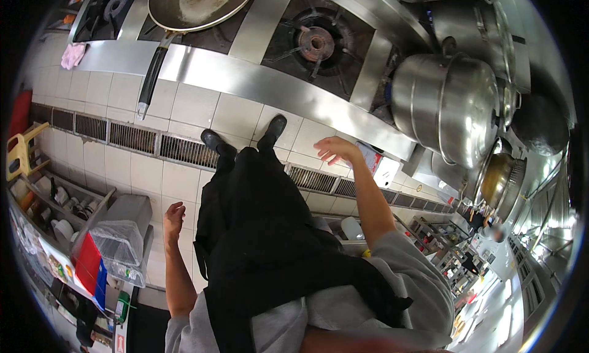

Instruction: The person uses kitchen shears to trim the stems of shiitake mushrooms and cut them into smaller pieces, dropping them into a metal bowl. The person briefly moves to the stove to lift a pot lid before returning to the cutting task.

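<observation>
My right hand (337,150) hangs in the air before the front edge of the steel stove (280,84), fingers loosely bent and holding nothing. Down at my side, over the tiled floor, my left hand (174,218) is empty too, its fingers relaxed. A frying pan (168,5) rests on the stove, its inside coated with a whitish layer. Its black handle (153,77) juts out past the stove edge. Right of the pan is a bare gas burner (316,43) with no visible flame. Neither hand touches the pan or the stove.
Large steel pots (446,104) stand at the stove's right end. A floor drain grate (133,138) runs under my feet. At left are a grey bin (133,210) with a plastic liner, a yellow stool (23,150) and a pink cloth (73,55). Another person (478,219) is far right.
</observation>
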The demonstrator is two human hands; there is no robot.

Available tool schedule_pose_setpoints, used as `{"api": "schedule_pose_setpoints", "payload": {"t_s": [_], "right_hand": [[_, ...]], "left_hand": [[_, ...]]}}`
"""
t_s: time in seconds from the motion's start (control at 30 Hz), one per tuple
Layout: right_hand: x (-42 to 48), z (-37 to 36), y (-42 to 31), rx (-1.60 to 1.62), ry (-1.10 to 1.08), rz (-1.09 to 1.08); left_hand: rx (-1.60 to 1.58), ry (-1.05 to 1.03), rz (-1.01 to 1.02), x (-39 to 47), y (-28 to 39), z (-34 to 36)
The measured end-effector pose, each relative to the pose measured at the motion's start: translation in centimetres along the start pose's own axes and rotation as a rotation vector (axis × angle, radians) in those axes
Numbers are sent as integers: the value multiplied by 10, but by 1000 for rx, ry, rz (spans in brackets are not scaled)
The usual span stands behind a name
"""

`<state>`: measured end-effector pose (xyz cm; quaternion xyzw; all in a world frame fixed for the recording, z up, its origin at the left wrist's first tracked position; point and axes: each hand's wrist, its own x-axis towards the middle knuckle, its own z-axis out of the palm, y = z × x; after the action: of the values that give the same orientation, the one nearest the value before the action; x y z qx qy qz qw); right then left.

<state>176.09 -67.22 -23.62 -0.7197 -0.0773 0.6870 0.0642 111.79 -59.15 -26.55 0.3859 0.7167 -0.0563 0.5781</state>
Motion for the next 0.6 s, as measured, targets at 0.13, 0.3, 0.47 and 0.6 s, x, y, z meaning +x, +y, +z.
{"api": "schedule_pose_setpoints", "payload": {"t_s": [0.13, 0.3, 0.47, 0.6], "right_hand": [[131, -6, 81, 200, 703, -27], [184, -21, 96, 226, 841, -17], [205, -31, 139, 375, 789, -100], [140, -7, 67, 414, 542, 151]], "left_hand": [[68, 29, -41, -27, -3, -12], [35, 77, -131, -46, -31, -28], [28, 44, -157, -29, -46, -43], [-27, 66, -120, -37, -43, -47]]}}
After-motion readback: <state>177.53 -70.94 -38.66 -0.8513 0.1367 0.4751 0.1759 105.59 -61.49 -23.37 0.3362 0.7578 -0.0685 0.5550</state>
